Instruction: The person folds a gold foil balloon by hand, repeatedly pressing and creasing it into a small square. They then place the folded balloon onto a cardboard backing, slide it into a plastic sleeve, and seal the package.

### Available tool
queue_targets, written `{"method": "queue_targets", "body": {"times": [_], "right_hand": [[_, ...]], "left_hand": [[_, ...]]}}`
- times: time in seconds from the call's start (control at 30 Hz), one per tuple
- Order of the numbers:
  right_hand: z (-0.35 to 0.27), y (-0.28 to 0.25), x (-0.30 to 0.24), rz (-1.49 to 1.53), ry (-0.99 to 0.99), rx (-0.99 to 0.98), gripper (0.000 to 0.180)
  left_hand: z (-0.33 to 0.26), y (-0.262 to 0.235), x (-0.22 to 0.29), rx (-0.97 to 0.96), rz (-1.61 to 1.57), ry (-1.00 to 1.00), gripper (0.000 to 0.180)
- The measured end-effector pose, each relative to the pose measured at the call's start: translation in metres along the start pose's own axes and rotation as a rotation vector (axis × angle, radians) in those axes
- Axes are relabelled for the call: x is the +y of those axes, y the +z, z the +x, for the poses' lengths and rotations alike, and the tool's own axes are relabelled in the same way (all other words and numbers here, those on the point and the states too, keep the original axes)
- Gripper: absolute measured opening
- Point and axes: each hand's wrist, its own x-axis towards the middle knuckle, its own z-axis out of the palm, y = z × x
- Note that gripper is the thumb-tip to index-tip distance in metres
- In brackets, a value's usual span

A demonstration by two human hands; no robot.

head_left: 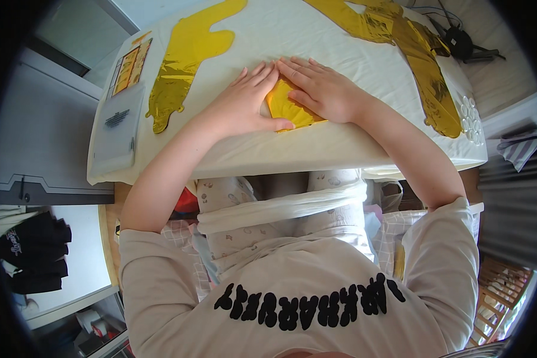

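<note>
A folded piece of gold foil [285,104], which looks like a flattened foil balloon, lies near the front edge of the cloth-covered table [232,152]. My left hand [244,104] rests along its left side, fingers stretched out and thumb on its near corner. Flat across its upper right part lies my right hand [325,89], fingers extended, hiding some of the foil. The fingertips of both hands meet at the far end. Two larger deflated gold foil balloons are spread on the table, one at the left [185,62] and one at the right [414,56].
Along the table's left side are a clear plastic bag [118,128] and a printed card [129,67]. Clear round discs [470,121] sit at the right edge. A black device with cables [461,43] stands at the far right. A grey door [48,119] is to the left.
</note>
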Motion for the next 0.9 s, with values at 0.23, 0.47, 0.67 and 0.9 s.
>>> {"method": "queue_targets", "body": {"times": [0.23, 0.47, 0.67, 0.9], "right_hand": [[0.0, -0.001, 0.003, -0.022, 0.003, -0.044, 0.069], [-0.004, -0.016, -0.005, -0.049, -0.034, -0.097, 0.108], [-0.008, -0.012, -0.006, -0.024, 0.003, -0.121, 0.115], [-0.006, -0.019, -0.014, -0.012, 0.024, -0.114, 0.117]], "left_hand": [[0.003, -0.002, -0.004, -0.08, 0.047, 0.01, 0.13], [-0.007, -0.004, -0.006, 0.002, 0.049, -0.003, 0.132], [-0.026, -0.002, 0.015, 0.028, 0.18, -0.203, 0.131], [-0.039, -0.002, 0.021, 0.088, 0.034, 0.035, 0.09]]}}
